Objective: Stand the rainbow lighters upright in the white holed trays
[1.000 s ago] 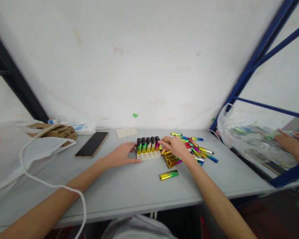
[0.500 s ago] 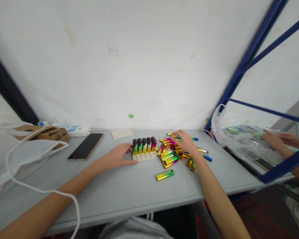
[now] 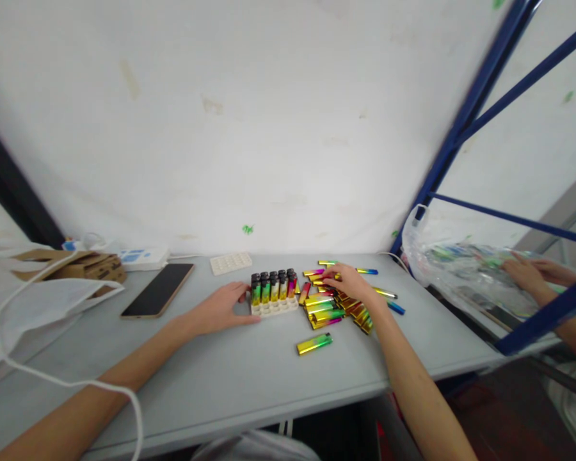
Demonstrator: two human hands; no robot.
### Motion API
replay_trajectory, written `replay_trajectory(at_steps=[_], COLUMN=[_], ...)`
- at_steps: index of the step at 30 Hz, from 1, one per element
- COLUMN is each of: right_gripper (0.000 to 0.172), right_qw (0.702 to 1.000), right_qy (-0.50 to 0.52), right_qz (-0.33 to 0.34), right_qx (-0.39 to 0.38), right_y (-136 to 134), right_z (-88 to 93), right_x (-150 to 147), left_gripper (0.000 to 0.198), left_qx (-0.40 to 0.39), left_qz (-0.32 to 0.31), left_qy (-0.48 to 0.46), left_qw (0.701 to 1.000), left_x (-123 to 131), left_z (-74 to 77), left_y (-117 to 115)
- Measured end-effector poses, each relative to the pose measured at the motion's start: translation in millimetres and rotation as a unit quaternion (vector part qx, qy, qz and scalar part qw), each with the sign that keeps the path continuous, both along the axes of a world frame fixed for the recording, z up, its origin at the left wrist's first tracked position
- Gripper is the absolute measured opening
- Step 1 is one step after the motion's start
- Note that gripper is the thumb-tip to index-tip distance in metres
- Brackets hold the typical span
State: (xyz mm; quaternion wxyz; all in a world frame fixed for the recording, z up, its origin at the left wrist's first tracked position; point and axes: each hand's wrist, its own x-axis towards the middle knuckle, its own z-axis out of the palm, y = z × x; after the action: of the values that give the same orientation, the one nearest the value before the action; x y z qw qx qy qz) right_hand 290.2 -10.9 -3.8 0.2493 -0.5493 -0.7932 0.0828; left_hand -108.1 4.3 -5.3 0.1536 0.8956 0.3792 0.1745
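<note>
Head view; all positions taken from the white socketed tray. Well to its left: smartphone, flat, long axis running away and rightward. At its left end: left hand, thumb and fingers apart, thumb by the near corner, fingertips around toward the far side; pressure on it cannot be judged. Behind it, somewhat left: second tray, lying flat. Standing in it: upright disposable lighters, black heads up, long axes vertical, pale sockets showing along its near edge. Right of it and nearer the camera: lone yellow-green lighter, on its side, green end to the right and slightly farther off. Directly right of it: heap of loose lighters, most lying crosswise, several at the right slanting steeply. Farther right of it: right hand, fingers curled over the heap's far part; cannot tell whether a lighter is pinched. Relation noted: heap lies beneath and to the near-left of the right hand, clearly the closer one; loose axes horizontal, socketed axes vertical.
</note>
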Motion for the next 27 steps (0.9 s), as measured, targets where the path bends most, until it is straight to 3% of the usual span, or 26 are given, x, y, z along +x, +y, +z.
replay_trajectory(at_steps=[4,10,17,23,27], right_gripper=[0.034,0.033,0.022,0.033,0.041], right_qw=[0.997,0.992,0.994,0.991,0.963], right_qy=[-0.015,-0.117,-0.095,0.069,0.246], right_qz=[-0.027,-0.041,-0.044,-0.09,-0.081], right_qx=[0.072,-0.006,0.003,0.073,0.067], right_y=[16,35,28,13,7], right_z=[-10.4,-17.8,-13.1,2.9,14.2], right_x=[-6,-22,-16,-23,-38], left_gripper=[0.065,0.062,0.063,0.064,0.061], left_qx=[0.006,0.011,0.005,0.001,0.007], left_qz=[-0.005,-0.002,0.003,-0.005,-0.006], left_qy=[0.004,0.011,0.003,-0.002,0.009], left_qw=[1.0,1.0,1.0,1.0,1.0], left_x=[0,0,-1,-1,0], left_z=[-1.8,-1.4,-1.5,-3.2,-1.5], left_y=[2,1,-1,1,0])
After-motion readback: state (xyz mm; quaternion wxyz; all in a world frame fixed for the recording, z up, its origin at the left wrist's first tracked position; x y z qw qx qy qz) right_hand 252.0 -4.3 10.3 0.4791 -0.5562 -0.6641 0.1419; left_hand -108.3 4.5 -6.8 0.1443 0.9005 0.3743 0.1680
